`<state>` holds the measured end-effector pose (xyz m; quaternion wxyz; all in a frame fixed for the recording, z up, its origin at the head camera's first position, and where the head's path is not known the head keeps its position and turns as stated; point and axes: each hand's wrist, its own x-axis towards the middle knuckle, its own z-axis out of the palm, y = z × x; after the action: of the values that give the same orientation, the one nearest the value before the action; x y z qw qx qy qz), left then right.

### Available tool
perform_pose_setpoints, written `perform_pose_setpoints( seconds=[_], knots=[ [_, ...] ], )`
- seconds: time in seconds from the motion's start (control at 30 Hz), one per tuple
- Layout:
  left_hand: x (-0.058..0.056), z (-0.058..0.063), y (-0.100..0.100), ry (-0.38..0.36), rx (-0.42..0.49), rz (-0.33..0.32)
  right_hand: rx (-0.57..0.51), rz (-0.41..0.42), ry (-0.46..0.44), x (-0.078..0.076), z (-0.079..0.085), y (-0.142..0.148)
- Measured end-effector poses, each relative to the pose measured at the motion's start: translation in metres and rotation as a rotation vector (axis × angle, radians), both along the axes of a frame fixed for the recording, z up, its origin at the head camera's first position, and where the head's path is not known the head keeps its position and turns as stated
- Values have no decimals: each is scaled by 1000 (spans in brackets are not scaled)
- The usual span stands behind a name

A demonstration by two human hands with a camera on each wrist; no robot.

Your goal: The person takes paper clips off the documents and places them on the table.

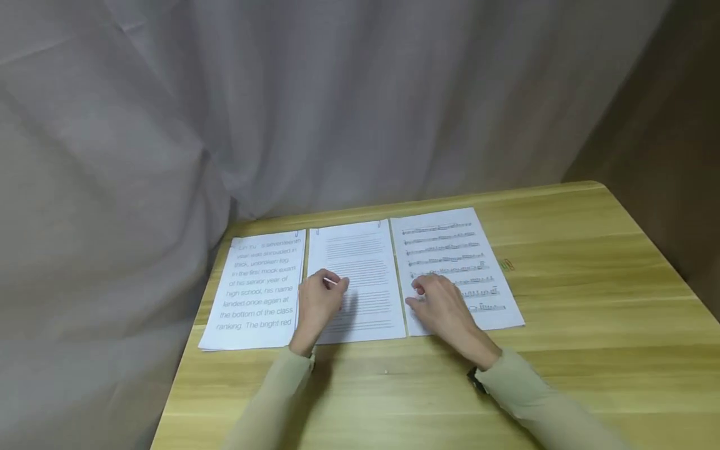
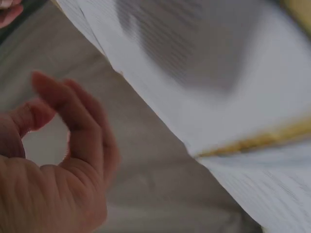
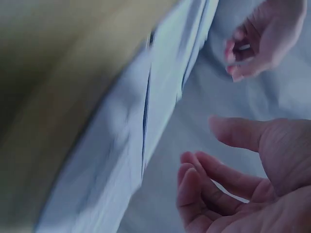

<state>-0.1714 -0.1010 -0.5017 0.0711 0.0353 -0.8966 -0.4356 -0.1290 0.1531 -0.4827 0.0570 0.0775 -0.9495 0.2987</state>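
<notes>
My left hand (image 1: pixel 320 300) hovers over the middle stack of printed sheets (image 1: pixel 365 269), its fingers loosely bent and holding nothing. Above the lower left part of the sheet music (image 1: pixel 444 244) is my right hand (image 1: pixel 448 307), also with nothing in it; the right wrist view shows a gap between its thumb (image 3: pixel 235 132) and bent fingers (image 3: pixel 192 194). A stack with large text (image 1: pixel 255 290) lies left of the middle one. Small paper clips (image 1: pixel 379 224) sit at the top corners of the middle stack, and another clip (image 1: pixel 297 234) is on the left stack's top right corner.
Two or so loose paper clips (image 1: pixel 508 265), one reddish, lie on the wooden table (image 1: pixel 590 281) just right of the sheet music. A grey curtain (image 1: pixel 349 106) hangs behind the table's back edge. The three paper stacks lie side by side with narrow gaps.
</notes>
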Motion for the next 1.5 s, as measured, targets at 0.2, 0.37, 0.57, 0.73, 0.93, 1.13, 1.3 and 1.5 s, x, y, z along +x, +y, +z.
perform_pose_setpoints(
  seconds=[0.2, 0.37, 0.57, 0.73, 0.93, 1.13, 1.3, 1.5],
  knots=[
    [-6, -39, -49, -12, -64, 99, 87, 120, -23, 7, -20, -35],
    [-15, -56, -72, -177, -91, 99, 160, 176, -19, 10, -31, -49],
    [-19, -52, -77, -335, -92, 50, 173, 181, -31, 11, -35, -54],
    [-10, -23, -67, -335, -58, 51, 169, 175, -25, 11, -35, -54],
    [-1, -7, -60, -333, 21, 125, 168, 175, -6, 12, -34, -54],
    [-4, -15, -66, -361, 159, 127, 164, 172, 3, 13, -34, -54],
    [-8, -22, -71, -447, 268, 66, 158, 165, -5, 14, -34, -55],
    [-11, -19, -72, -497, 248, 53, 135, 175, 46, 9, -47, -50]
  ],
)
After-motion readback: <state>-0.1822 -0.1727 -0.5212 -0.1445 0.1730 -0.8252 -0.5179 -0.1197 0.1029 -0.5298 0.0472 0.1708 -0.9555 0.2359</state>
